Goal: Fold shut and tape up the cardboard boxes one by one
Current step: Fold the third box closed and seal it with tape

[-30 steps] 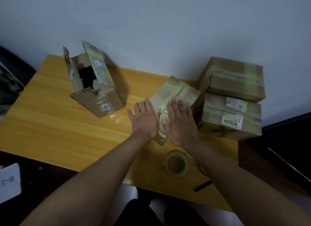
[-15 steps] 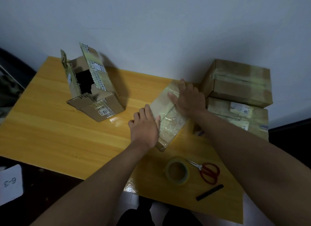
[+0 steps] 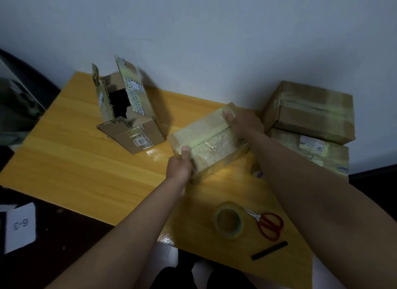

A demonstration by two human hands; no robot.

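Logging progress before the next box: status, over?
Left hand grips taped box near end; right hand grips far end. Open box untaped. Nothing blocking.

Makeshift packing room, wooden table (image 3: 86,170) against bare wall, stacked taped boxes (image 3: 309,112), tape roll (image 3: 228,223), scissors (image 3: 268,224)

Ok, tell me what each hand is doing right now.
Left hand: grips the near end of the taped box.
Right hand: grips its far end.
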